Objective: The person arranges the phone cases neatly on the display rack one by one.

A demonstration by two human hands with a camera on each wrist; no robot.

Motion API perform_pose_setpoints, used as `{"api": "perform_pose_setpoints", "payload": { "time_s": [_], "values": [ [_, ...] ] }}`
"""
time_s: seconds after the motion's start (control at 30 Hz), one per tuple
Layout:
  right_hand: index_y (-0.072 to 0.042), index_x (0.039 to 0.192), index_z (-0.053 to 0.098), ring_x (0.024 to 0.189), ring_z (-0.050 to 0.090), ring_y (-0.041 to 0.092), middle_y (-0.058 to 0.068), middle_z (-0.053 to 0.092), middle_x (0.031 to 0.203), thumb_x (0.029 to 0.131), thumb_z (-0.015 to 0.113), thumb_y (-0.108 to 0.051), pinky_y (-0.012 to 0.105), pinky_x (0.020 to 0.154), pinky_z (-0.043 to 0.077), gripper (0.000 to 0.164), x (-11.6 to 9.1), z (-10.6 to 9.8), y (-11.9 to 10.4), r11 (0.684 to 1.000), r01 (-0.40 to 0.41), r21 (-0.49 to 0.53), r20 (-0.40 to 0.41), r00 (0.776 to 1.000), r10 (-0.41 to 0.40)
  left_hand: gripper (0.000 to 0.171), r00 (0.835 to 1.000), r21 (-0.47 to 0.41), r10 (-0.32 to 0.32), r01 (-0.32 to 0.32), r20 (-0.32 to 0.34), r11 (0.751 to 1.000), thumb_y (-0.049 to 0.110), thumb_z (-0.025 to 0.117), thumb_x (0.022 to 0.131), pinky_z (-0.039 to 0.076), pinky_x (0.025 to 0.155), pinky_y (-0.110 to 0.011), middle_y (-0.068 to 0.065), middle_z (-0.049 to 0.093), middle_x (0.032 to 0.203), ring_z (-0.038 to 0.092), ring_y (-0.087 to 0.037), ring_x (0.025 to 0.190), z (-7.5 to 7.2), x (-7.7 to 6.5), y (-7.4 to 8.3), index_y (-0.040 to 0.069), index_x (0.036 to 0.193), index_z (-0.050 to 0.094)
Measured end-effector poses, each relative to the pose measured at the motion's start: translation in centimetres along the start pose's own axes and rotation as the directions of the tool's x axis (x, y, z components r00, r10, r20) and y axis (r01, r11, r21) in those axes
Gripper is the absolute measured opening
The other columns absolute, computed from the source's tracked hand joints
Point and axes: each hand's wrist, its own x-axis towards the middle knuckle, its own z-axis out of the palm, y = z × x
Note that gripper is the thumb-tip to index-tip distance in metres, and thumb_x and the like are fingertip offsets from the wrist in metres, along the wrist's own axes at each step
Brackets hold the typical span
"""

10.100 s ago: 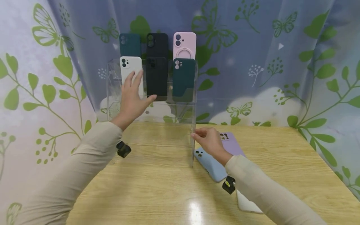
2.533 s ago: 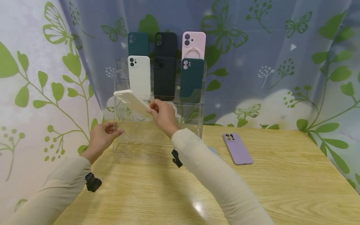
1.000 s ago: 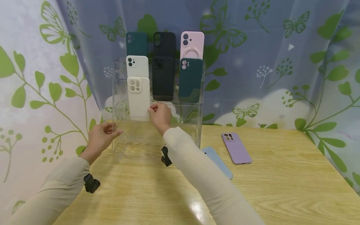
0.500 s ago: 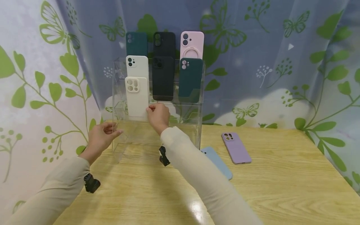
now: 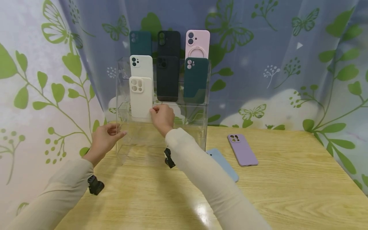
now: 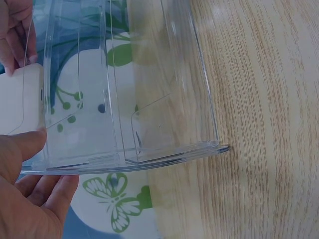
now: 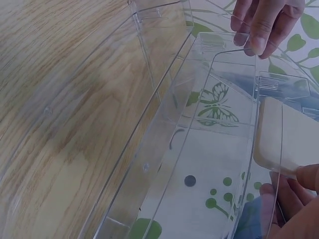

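A cream phone case (image 5: 141,99) stands upright on a tier of the clear acrylic display stand (image 5: 161,135), in front of a white phone case (image 5: 143,65). My right hand (image 5: 163,118) pinches the cream case's lower right edge between thumb and fingers. In the right wrist view, the thumb and fingers meet one corner of the cream case (image 7: 289,139). At the stand's left side, my left hand (image 5: 104,140) grips the side panel. The left wrist view puts that hand's thumb (image 6: 31,144) inside the panel and its fingers outside.
Higher tiers bear a black case (image 5: 167,80), two dark green cases, another black one and a pink case (image 5: 197,44). On the wooden table (image 5: 287,179), to the right, lie a purple case (image 5: 243,150) and a light blue case (image 5: 222,164), partly behind my right sleeve.
The cream case was tilted in my right hand and now stands upright in the stand. Earlier, my left hand moved from the white case to the stand's left side. Little moved in the last half second.
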Motion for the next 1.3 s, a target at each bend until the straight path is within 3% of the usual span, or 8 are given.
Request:
{"api": "perform_pose_setpoints", "payload": {
  "time_s": [0.4,0.63,0.77,1.1,1.3],
  "values": [
    [-0.008,0.121,0.067,0.104,0.064,0.021,0.006,0.069,0.114,0.093,0.065,-0.027,0.035,0.090,0.049,0.035,-0.3,-1.7,0.3,0.997,0.070,0.013,0.087,0.994,-0.071,0.052,1.000,-0.007,-0.019,0.019,0.007,1.000,0.026,0.066,0.092,0.051,0.088,-0.045,-0.028,0.060,0.120,0.062,-0.039,0.107,0.0,0.0,0.2,-0.008,0.130,0.054],
    [-0.012,0.130,0.060,0.117,0.058,0.022,0.003,0.062,0.129,0.091,0.067,-0.032,0.031,0.095,0.048,0.044,-1.3,-5.5,0.6,0.992,0.088,0.091,0.223,0.969,-0.106,0.055,1.000,-0.009,-0.019,0.019,0.010,1.000,0.028,0.066,0.092,0.051,0.088,-0.046,-0.029,0.060,0.121,0.061,-0.040,0.107,0.0,0.1,0.1,-0.008,0.131,0.053],
    [-0.017,0.132,0.059,0.122,0.054,0.020,0.001,0.059,0.133,0.091,0.067,-0.033,0.034,0.098,0.046,0.045,-2.2,-8.4,1.3,0.988,0.078,0.137,0.262,0.958,-0.112,0.053,1.000,-0.013,-0.009,0.009,0.010,1.000,0.026,0.067,0.091,0.051,0.087,-0.046,-0.028,0.060,0.120,0.061,-0.039,0.106,0.0,0.0,0.1,-0.008,0.131,0.054],
    [-0.014,0.135,0.055,0.128,0.049,0.020,0.004,0.054,0.138,0.091,0.067,-0.030,0.039,0.105,0.040,0.048,-5.0,-16.0,6.5,0.981,0.072,0.179,0.235,0.965,-0.114,0.054,1.000,0.002,0.001,-0.001,0.012,1.000,0.029,0.067,0.091,0.052,0.087,-0.047,-0.027,0.061,0.118,0.062,-0.039,0.105,0.3,0.1,-0.1,-0.008,0.130,0.054],
    [-0.010,0.135,0.054,0.128,0.048,0.028,0.010,0.053,0.138,0.092,0.066,-0.028,0.046,0.105,0.039,0.047,-6.3,-18.2,11.5,0.994,0.023,0.110,0.224,0.973,-0.047,0.053,1.000,0.012,0.005,-0.005,0.002,1.000,0.029,0.066,0.092,0.051,0.087,-0.048,-0.028,0.061,0.118,0.062,-0.039,0.104,0.2,0.1,0.1,-0.007,0.129,0.055]
  ]
}}
